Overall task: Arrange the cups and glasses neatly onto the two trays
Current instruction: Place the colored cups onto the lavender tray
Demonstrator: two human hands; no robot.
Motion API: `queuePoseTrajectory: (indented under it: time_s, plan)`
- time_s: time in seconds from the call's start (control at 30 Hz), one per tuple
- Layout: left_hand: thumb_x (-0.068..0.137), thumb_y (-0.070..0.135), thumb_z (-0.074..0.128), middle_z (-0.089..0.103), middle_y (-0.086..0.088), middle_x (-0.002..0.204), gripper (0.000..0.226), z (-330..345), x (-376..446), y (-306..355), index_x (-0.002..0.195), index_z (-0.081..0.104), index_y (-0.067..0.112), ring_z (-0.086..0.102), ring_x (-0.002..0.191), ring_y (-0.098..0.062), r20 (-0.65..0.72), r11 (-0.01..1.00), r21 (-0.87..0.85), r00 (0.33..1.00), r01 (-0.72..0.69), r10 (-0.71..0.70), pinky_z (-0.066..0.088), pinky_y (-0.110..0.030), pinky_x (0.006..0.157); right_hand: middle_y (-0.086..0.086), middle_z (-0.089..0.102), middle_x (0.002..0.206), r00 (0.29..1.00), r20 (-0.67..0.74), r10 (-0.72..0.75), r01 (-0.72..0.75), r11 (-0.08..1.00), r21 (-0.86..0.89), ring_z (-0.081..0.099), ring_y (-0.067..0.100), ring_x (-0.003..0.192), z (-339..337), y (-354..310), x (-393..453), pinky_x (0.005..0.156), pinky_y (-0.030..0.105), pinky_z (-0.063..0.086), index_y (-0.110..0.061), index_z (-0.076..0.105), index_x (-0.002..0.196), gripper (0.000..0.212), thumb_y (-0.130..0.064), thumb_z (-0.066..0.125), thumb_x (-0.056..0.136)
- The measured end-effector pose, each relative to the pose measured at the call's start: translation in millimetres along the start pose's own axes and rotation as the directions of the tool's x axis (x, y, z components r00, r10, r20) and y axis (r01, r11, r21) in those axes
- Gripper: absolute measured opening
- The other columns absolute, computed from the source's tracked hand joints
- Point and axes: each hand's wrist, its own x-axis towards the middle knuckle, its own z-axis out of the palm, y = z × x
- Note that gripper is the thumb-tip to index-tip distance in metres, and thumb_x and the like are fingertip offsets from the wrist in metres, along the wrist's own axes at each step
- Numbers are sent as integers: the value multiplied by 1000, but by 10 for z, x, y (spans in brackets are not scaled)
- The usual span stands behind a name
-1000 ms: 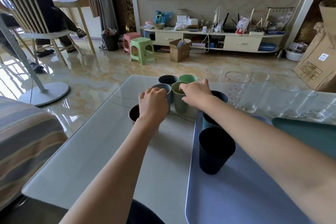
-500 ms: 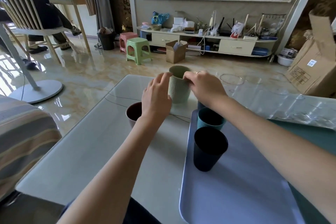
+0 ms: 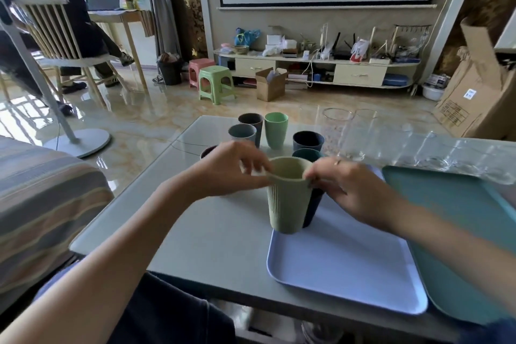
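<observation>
Your left hand [image 3: 223, 167] and right hand [image 3: 346, 190] pinched the ribbed green cup [image 3: 286, 201] by its rim; next, set it on the lilac tray [image 3: 349, 265].

left hand [image 3: 226, 169] fingers curled, right hand [image 3: 349, 190] pinching

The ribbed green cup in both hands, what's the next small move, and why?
Probably lower the ribbed cup onto the lilac tray and let go. Both hands, left and right, pinch its rim, and its base sits at the tray's left edge beside a dark cup already there.
</observation>
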Motion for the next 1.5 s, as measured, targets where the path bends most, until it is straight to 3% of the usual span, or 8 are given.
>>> queuePoseTrajectory:
  time_s: [0.17, 0.37, 0.53, 0.63, 0.77, 0.97, 1.23, 1.5]
  plan:
    - [74, 33, 76, 68, 8, 72, 17, 359, -103, 33, 90, 76, 27, 58, 64, -4, 243, 985, 172, 970, -14, -28, 52, -25, 66, -4, 65, 93, 993, 113, 43, -28, 990, -135, 60, 17, 91, 199, 36, -423, 69, 41, 56, -29, 58, 95, 19, -13, 54, 86]
    - [80, 23, 67, 72, 8, 87, 18, 612, 16, 54, 96, 75, 27, 55, 70, -3, 366, 944, 324, 928, -60, -66, 56, -29, 75, -3, 65, 99, 958, 227, 173, -139, 977, -160, 57, 18, 97, 295, 94, -608, 79, 38, 51, -17, 67, 98, 23, -25, 46, 90]
    - [79, 21, 72, 70, 9, 80, 22, 568, 79, 90, 100, 73, 26, 56, 68, -4, 414, 959, 278, 908, -53, -69, 54, -22, 73, -15, 59, 109, 924, 306, 228, -187, 970, -155, 58, 11, 93, 260, 108, -568, 76, 29, 47, -29, 62, 107, 17, -23, 54, 92]
    - [79, 21, 72, 59, 17, 68, 40, 464, 110, 67, 116, 64, 32, 53, 58, 1, 340, 986, 169, 938, 8, -66, 44, -10, 61, -29, 44, 122, 890, 363, 277, -202, 952, -230, 54, 2, 77, 141, 64, -477, 66, 20, 38, -45, 49, 122, 39, -26, 52, 89]
    - [82, 5, 59, 59, 2, 61, 34, 263, 165, -75, 108, 66, 25, 52, 49, 1, 116, 972, -98, 973, 213, -201, 41, -12, 51, -24, 39, 96, 875, 381, 297, -243, 952, -185, 47, -10, 70, -123, 9, -159, 64, 18, 33, -48, 42, 127, 57, -15, 53, 82]
    - [82, 19, 50, 66, 3, 93, 28, 25, 363, -661, 102, 64, 32, 61, 84, -22, -407, 842, 236, 836, 486, -368, 43, -27, 62, -3, 50, 92, 932, 193, 307, -272, 944, -188, 44, 4, 67, -119, 268, 774, 64, 27, 41, -32, 54, 118, 39, -10, 50, 87]
    - [91, 23, 49, 59, -4, 118, 25, -66, 834, -1172, 112, 63, 24, 53, 109, -25, -449, 821, 347, 849, 453, -278, 41, -39, 88, 2, 51, 131, 876, 188, 443, -277, 784, -555, 56, 26, 104, 452, 978, 2014, 69, 34, 45, -32, 45, 128, 51, -1, 40, 89]
    - [85, 34, 52, 66, 0, 102, 23, 138, 1294, -1375, 99, 70, 28, 52, 103, -24, -261, 792, 416, 893, 446, -366, 30, -38, 91, 4, 47, 136, 795, 124, 594, -372, 640, -673, 56, 29, 110, 847, 1591, 2415, 69, 30, 41, -25, 38, 136, 60, -4, 59, 84]
